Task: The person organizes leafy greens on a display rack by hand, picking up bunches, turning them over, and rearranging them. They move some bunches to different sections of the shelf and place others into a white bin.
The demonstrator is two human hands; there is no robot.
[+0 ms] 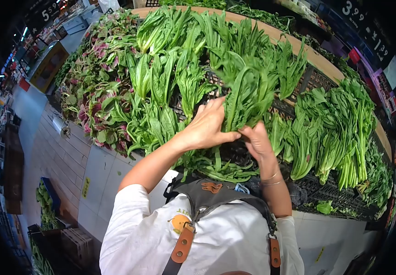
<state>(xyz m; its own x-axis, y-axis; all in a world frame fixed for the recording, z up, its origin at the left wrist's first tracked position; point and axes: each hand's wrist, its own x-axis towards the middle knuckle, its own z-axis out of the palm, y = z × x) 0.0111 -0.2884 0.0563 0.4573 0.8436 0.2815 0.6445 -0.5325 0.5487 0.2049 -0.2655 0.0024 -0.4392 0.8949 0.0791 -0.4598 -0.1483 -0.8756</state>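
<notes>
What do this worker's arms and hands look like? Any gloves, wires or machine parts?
No machine parts or wires show: these are a person's own arms. The left hand and right hand wear no gloves. A thin, shiny bracelet circles the right wrist; nothing shows on the left. The white sleeves are short, leaving both forearms uncovered.

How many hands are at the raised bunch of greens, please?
2: the left hand at the left side of the bunch of greens, and the right hand at its lower right. Some fingers are hidden, but no other hand shows there.
</notes>
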